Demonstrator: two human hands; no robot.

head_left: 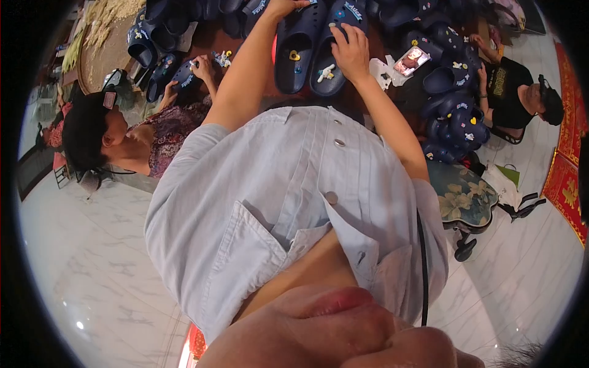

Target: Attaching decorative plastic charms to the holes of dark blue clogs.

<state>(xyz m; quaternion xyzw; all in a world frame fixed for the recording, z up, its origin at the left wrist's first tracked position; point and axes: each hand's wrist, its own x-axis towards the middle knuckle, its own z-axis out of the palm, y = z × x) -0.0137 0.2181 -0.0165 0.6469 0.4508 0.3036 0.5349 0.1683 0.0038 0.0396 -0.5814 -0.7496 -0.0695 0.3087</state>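
Observation:
Two navy clogs lie side by side before me, toes pointing away. A yellow heart charm point(294, 55) sits on the left clog point(289, 75), and a white figure charm point(326, 73) on the right clog point(325, 87). Pale raised lettering shows toward their toes. My left hand point(286, 7) touches the far part of the left clog; the picture's top edge cuts off most of its fingers, so its grip is unclear. Over the outer side of the right clog lies my right hand point(351, 54), open, fingers stretched and spread across the upper.
A lit phone point(411, 61) rests right of my right hand, beside white plastic. Navy clogs pile up at right point(454, 119) and far left point(142, 49). At left, a person point(162, 132) handles a clog; another in black point(514, 86) sits at right. A floral-cushioned stool point(461, 193) stands there.

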